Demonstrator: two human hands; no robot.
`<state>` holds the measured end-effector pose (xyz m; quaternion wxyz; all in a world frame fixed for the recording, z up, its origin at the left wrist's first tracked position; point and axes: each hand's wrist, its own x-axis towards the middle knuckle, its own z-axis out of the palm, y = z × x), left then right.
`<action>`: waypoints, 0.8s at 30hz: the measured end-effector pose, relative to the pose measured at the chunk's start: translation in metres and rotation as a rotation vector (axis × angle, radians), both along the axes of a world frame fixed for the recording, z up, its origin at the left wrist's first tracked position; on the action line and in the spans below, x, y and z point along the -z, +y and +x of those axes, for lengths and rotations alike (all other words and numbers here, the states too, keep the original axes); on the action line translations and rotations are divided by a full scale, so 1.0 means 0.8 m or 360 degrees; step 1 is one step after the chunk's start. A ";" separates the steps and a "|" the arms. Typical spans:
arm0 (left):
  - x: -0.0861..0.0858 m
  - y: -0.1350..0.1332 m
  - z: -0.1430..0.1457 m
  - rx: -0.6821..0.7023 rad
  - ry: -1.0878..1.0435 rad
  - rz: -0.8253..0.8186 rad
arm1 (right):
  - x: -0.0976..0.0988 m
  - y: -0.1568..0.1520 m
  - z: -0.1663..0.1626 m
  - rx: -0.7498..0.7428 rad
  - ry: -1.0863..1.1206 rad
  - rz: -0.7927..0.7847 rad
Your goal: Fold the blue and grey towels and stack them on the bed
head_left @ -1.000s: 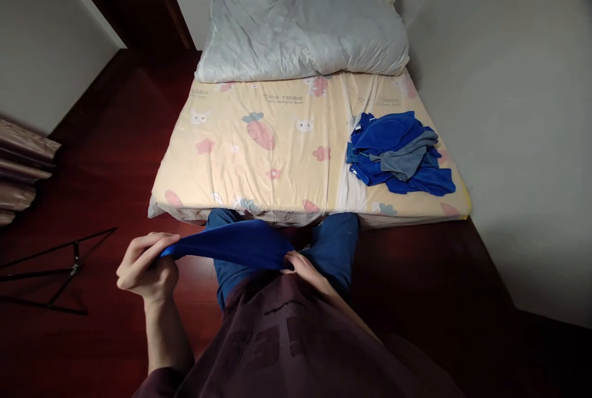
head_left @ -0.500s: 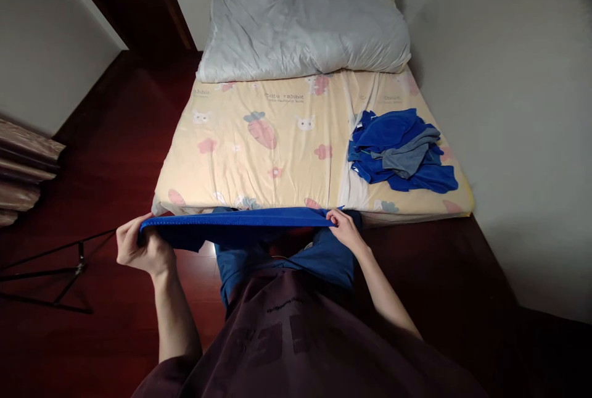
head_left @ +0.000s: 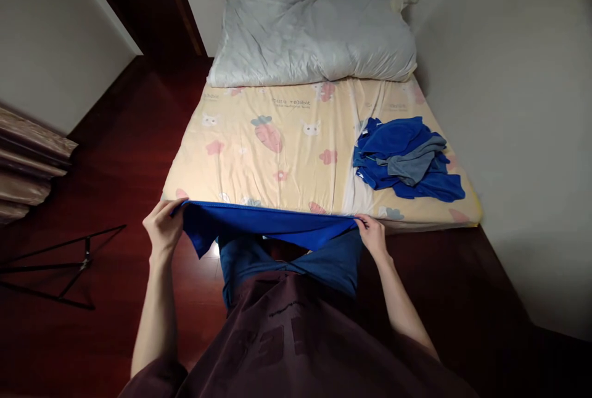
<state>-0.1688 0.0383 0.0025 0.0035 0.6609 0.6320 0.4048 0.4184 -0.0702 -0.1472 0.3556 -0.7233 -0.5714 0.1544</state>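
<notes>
One blue straight-edged fabric cloth (head_left: pixel 272 218), pinched at either end by left hand (head_left: pixel 163 225) and right hand (head_left: pixel 372 235). One rumpled blue-and-grey cloth pile (head_left: pixel 393 142), on yellow carrot-print bedsheet (head_left: pixel 240 166).

Gripped cloth (head_left: pixel 272 220): plain blue; bed sheet (head_left: pixel 296 154) beyond the grip: pale yellow, scattered carrot-and-rabbit print in pink, white and grey-blue; cloth pile (head_left: pixel 402 154) beyond the grip's right end: blue, slate-grey on top; quilt (head_left: pixel 309 40) farthest from the grip: pale grey

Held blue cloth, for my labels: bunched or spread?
Spread widthwise: the blue cloth stretches nearly straight from left hand to right hand.
</notes>
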 end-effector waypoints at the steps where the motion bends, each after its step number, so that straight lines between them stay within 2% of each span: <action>1: -0.002 0.018 -0.004 0.0107 0.0027 -0.0091 | -0.013 0.017 0.012 -0.0009 -0.0064 0.0051; 4: -0.020 0.074 -0.012 0.0299 0.0105 -0.0316 | -0.057 0.073 0.044 -0.0120 -0.0300 0.0194; 8: -0.057 0.133 -0.012 0.0286 0.0227 -0.0338 | -0.119 0.133 0.069 -0.0212 -0.0553 0.0343; 11: -0.084 0.158 -0.013 0.0246 0.0322 -0.0227 | -0.162 0.154 0.080 -0.0155 -0.0670 0.0450; 14: -0.100 0.167 -0.016 0.0144 0.0402 -0.0143 | -0.193 0.157 0.084 -0.0122 -0.0762 0.0538; 18: -0.100 0.162 -0.024 0.0041 0.0484 -0.0093 | -0.211 0.149 0.081 -0.0175 -0.0869 0.0538; 24: -0.084 0.133 -0.043 0.0093 0.0276 -0.0008 | -0.202 0.132 0.078 -0.0268 -0.0848 0.0519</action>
